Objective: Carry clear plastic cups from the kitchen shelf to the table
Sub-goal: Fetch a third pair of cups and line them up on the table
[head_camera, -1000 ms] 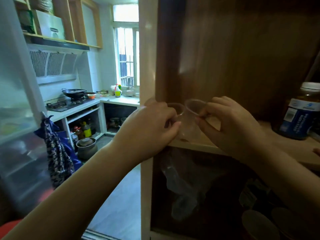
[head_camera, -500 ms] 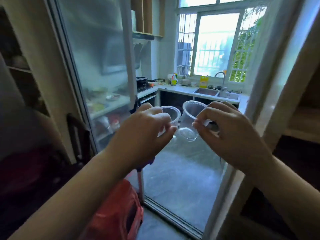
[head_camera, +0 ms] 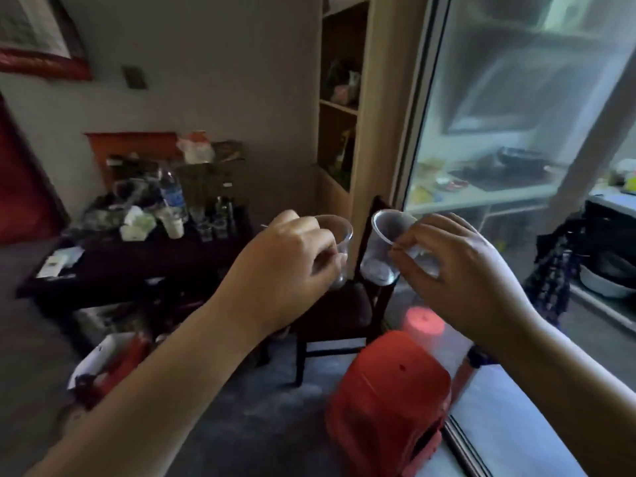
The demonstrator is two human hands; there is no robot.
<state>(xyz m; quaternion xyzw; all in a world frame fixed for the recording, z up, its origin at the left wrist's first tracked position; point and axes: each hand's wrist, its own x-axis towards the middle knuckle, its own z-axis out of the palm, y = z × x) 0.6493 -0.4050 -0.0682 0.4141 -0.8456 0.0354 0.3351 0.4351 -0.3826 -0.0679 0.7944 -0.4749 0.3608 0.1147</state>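
Note:
My left hand (head_camera: 289, 266) grips a clear plastic cup (head_camera: 339, 242), held upright at chest height, mostly covered by my fingers. My right hand (head_camera: 457, 270) pinches the rim of a second clear plastic cup (head_camera: 383, 253), which tilts with its mouth toward the left. The two cups are close together but apart. A dark wooden table (head_camera: 137, 266) stands ahead to the left, crowded at its far side with bottles, small glasses and bags. Both cups are in the air, to the right of the table and above a chair.
A dark wooden chair (head_camera: 340, 311) stands between me and the table's right end. A red plastic stool (head_camera: 389, 404) sits on the floor below my hands. A glass sliding door (head_camera: 509, 132) fills the right side. A tall shelf unit (head_camera: 340, 108) stands behind the chair.
My view has swung left from the kitchen shelf, past the glass door, to the room with the table. Both hands have kept hold of their cups throughout.

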